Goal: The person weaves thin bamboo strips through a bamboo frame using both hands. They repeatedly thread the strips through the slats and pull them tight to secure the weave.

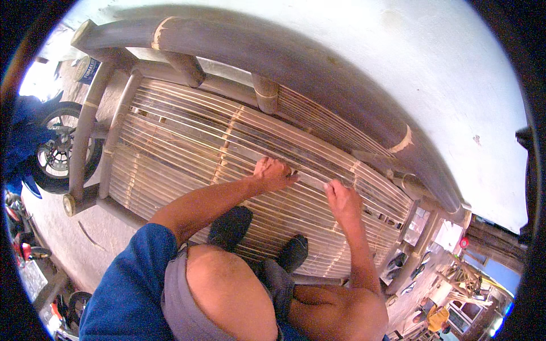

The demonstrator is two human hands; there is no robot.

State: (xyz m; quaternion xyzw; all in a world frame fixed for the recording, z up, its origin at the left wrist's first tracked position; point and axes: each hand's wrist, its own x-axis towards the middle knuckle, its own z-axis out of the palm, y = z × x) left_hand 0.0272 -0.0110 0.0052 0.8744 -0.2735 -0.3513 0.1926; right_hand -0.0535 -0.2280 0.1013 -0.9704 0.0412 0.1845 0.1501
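Note:
A bamboo bench [170,119] with a seat of thin, spaced slats lies below me. Near the middle of the seat my left hand [276,173] is closed low over the slats, and a small dark piece [294,173] shows at its fingertips; its kind is too small to tell. To the right, my right hand [344,202] is closed with thumb and fingers pressed together, just above the slats. What it grips, if anything, is hidden. A pale strip runs between the two hands; whether it is loose or a seat slat I cannot tell.
My dark-covered feet [293,253] rest on the slats. A thick bamboo backrest pole [273,54] curves along the far side before a white wall [432,74]. A motorcycle wheel [60,148] stands at the left. At lower right are bamboo pieces [463,284] and a person in yellow [437,318].

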